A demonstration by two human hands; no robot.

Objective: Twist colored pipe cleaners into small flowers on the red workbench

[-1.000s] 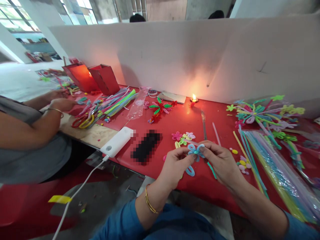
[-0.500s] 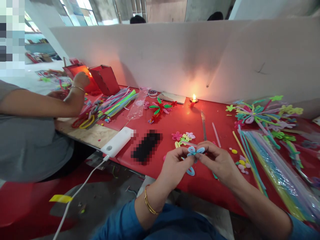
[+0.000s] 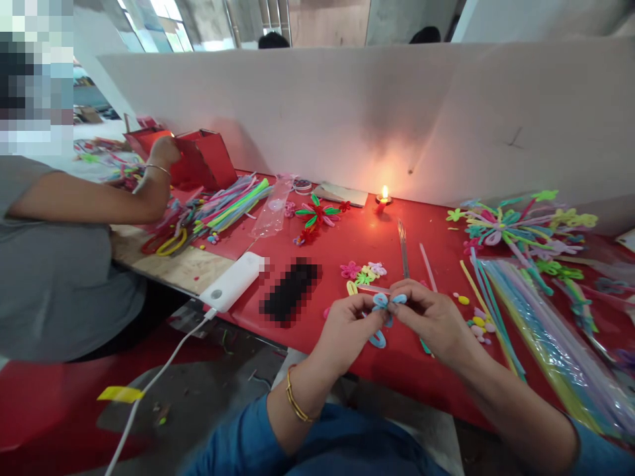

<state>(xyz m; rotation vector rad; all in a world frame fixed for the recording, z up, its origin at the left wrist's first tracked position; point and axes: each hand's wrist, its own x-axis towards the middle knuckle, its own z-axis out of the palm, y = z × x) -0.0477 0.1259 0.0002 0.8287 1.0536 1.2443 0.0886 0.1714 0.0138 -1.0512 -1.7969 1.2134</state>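
A blue looped fuzzy flower point(image 3: 380, 301) is pinched by left hand point(image 3: 348, 330) and right hand point(image 3: 439, 322); long pastel rods point(image 3: 540, 324) are held in clear plastic wrapping point(image 3: 575, 387).

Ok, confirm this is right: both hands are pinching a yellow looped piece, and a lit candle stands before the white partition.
Wrong colour: the head view shows the left hand and right hand pinching a light blue looped piece. The lit candle does stand before the white partition.

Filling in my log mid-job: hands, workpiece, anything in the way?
Left hand, right hand both pinching. Light-blue pipe-cleaner flower held between them. Blue pipe-cleaner loop near left hand; lit candle farther back, apart.
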